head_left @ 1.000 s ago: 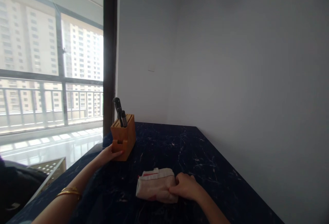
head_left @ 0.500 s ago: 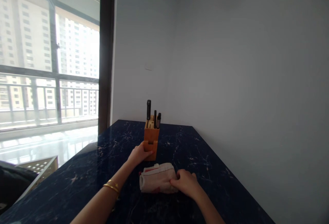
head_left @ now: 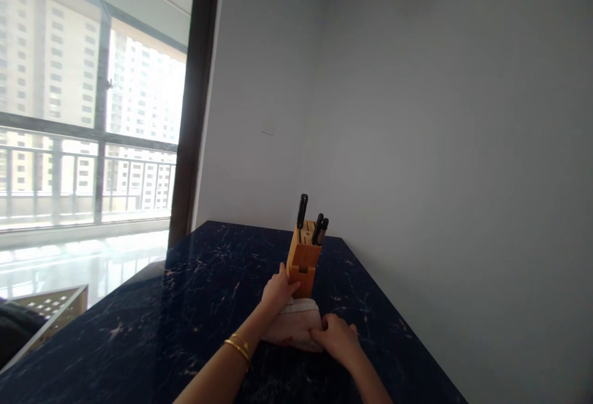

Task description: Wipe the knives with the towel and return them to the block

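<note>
A wooden knife block (head_left: 303, 259) with three black knife handles (head_left: 315, 222) stands upright on the dark marble counter (head_left: 194, 293). My left hand (head_left: 278, 290) is wrapped around the block's lower front, gripping it. Just in front of the block lies a folded white cloth with red trim (head_left: 296, 327). My right hand (head_left: 338, 339) rests on the cloth's right side with its fingers curled, pinching the fabric. A gold bangle sits on my left wrist.
A grey wall runs along the counter's right and far sides. A large window with a dark frame (head_left: 192, 107) is at the left, with a railing and buildings outside. A perforated metal object (head_left: 46, 311) sits low at the left.
My left hand has slid the knife block from the counter's left edge rightward, to just behind the cloth. The right hand stayed on the cloth.
</note>
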Demonstrator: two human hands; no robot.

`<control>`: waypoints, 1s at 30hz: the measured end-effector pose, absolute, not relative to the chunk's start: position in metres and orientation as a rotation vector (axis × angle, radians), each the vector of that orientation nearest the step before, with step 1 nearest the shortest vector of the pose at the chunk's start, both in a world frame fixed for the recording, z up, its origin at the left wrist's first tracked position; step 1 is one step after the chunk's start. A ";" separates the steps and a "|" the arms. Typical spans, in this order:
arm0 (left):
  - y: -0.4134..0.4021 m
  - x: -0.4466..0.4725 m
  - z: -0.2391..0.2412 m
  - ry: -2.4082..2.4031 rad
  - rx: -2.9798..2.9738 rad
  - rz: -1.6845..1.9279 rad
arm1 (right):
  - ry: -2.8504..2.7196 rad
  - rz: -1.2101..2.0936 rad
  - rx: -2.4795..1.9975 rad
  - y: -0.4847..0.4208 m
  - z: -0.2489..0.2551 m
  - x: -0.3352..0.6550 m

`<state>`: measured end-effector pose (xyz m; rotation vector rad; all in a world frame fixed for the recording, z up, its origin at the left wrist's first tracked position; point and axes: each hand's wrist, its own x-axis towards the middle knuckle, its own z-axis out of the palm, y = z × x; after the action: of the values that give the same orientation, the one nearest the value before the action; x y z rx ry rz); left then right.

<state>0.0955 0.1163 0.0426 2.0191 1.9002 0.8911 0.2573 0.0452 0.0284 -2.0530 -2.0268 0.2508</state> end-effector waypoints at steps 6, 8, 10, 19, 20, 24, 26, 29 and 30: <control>0.061 0.059 0.062 1.918 2.106 1.113 | -2.014 0.181 -2.094 0.045 0.029 0.260; 0.038 0.046 0.059 1.894 2.124 1.077 | -2.022 0.181 -2.087 0.042 0.031 0.260; 0.019 0.034 0.052 1.873 2.144 0.932 | -1.989 0.082 -2.078 0.038 0.038 0.259; 0.003 0.023 0.020 1.929 2.414 0.621 | -1.804 -0.596 -1.597 0.049 0.186 0.211; 0.002 0.024 0.020 1.913 2.461 0.592 | -1.798 -0.646 -1.578 0.058 0.206 0.203; -0.004 0.024 0.023 1.856 2.552 0.539 | -1.918 -0.419 -1.811 0.102 0.255 0.181; -0.006 0.022 0.026 1.837 2.560 0.535 | -1.982 -0.282 -1.869 0.119 0.261 0.176; -0.007 0.021 0.028 1.821 2.560 0.548 | -2.034 -0.169 -1.891 0.131 0.261 0.175; -0.007 0.021 0.028 1.817 2.565 0.552 | -2.033 -0.161 -1.889 0.132 0.261 0.175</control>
<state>0.0208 -0.0066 0.0284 2.5645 1.8172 0.5517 0.1749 0.1317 0.2612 -1.8894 -2.0334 -0.1611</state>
